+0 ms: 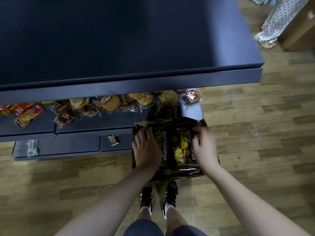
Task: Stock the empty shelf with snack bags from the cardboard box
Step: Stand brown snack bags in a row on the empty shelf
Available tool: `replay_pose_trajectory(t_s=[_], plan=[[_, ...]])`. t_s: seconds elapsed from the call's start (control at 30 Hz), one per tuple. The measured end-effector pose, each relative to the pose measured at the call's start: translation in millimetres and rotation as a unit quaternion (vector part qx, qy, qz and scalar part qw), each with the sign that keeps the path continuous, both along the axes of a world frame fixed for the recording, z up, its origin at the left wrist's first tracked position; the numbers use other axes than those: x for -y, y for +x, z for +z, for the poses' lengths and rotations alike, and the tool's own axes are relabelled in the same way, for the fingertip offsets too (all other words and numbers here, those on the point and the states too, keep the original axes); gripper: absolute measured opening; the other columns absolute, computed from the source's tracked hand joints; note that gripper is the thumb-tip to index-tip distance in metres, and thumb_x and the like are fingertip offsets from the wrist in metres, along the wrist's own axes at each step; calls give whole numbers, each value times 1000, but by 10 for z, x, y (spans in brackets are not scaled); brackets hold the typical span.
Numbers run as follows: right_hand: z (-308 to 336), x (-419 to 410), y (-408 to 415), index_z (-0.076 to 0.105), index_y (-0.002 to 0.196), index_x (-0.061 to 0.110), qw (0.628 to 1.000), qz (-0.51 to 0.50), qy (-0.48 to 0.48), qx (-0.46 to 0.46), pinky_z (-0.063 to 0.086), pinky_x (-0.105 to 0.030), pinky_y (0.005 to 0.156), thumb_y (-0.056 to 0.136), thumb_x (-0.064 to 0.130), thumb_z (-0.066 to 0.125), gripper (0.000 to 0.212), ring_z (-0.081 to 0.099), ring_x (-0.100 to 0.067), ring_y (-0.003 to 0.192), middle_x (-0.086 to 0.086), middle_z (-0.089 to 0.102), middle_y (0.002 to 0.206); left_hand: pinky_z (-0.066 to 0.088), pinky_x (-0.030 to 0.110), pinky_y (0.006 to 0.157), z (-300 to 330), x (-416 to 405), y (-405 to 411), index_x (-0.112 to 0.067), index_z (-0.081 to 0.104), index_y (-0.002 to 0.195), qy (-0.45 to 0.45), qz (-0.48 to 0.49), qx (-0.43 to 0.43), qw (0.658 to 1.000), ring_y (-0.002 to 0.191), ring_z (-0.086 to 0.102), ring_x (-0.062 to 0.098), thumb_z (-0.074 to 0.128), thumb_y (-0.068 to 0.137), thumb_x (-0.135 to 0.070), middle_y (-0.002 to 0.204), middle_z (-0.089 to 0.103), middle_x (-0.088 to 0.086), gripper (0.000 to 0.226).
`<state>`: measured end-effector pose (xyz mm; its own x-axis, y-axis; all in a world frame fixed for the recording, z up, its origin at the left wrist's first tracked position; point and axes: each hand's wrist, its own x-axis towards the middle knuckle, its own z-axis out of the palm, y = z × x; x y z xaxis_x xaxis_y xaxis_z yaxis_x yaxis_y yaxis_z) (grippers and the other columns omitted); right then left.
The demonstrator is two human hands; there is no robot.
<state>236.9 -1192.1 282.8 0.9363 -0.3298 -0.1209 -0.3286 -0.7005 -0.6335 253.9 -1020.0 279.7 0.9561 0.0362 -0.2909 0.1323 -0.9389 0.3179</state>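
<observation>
Head view looks straight down and both hands are in the cardboard box (203, 124) on the floor, left hand (146, 149) laid with straight fingers on one dark snack bag (163, 145), right hand (204, 145) curled over the neighbouring bag's (183, 150) edge

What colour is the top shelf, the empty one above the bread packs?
Dark navy blue, matte and plain, with nothing on the top shelf. It shows in the head view.
</observation>
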Motion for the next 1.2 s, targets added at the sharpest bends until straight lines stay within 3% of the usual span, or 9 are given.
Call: replay_pose_trajectory(t_s=[0.17,0.33,0.43,0.5,0.63,0.8,0.93,1.1,1.2], plan=[[-106,-300,58,52,125,9,972,167,-134,-95,41,-41,92,87,20,54,40,49,-36,111,-16,51,123,26,39,107,-30,258,-31,-16,27,142,-13,-126,-39,991,133,25,28,45,93,-24,146,27,6,53],[-233,-335,9,52,129,12,949,194,-223,-108,39,-44,101,80,36,50,55,50,-36,122,-14,54,131,21,48,109,-120,256,-26,-12,29,141,56,-184,-32,981,136,22,32,38,95,-34,147,26,12,52],[-260,-284,17,33,144,21,940,211,-225,-145,20,-45,114,88,39,44,60,23,-32,141,-10,33,149,20,53,108,-148,273,34,-5,26,140,126,-232,-63,963,137,16,34,39,94,-36,149,21,18,57],[-281,-304,29,24,147,22,931,221,-240,-162,13,-47,115,91,38,44,61,13,-32,144,-10,24,153,21,55,107,-140,304,69,-3,25,139,146,-239,-77,957,136,16,36,45,91,-37,148,20,20,62],[-263,-408,41,36,143,17,922,226,-272,-156,23,-55,108,87,29,51,58,25,-41,139,-17,37,147,15,62,108,-154,296,32,-4,20,142,154,-256,-79,951,140,11,39,53,85,-38,149,17,22,74],[-280,-347,20,22,149,25,916,241,-277,-160,25,-51,109,82,49,53,78,19,-39,142,-12,29,152,20,58,107,-217,157,40,-15,23,142,110,-254,-65,959,142,2,36,51,87,-38,152,16,9,65],[-274,-441,68,5,150,28,915,235,-258,-205,19,-49,111,91,40,47,74,4,-37,144,-11,11,157,29,56,104,-209,140,51,-20,22,142,84,-235,-80,965,142,3,34,58,85,-36,151,16,1,69],[-256,-542,180,5,148,32,913,201,-248,-255,20,-54,108,92,37,49,72,-5,-40,144,-8,4,158,32,50,104,-216,127,84,-20,22,142,97,-244,-61,963,139,11,35,60,85,-33,149,19,2,69],[-233,-562,246,13,147,30,912,200,-262,-243,25,-54,105,92,33,49,66,2,-44,142,-10,13,156,33,48,103,-205,138,112,-20,23,141,98,-237,-50,965,137,14,35,62,84,-29,147,23,2,69]])
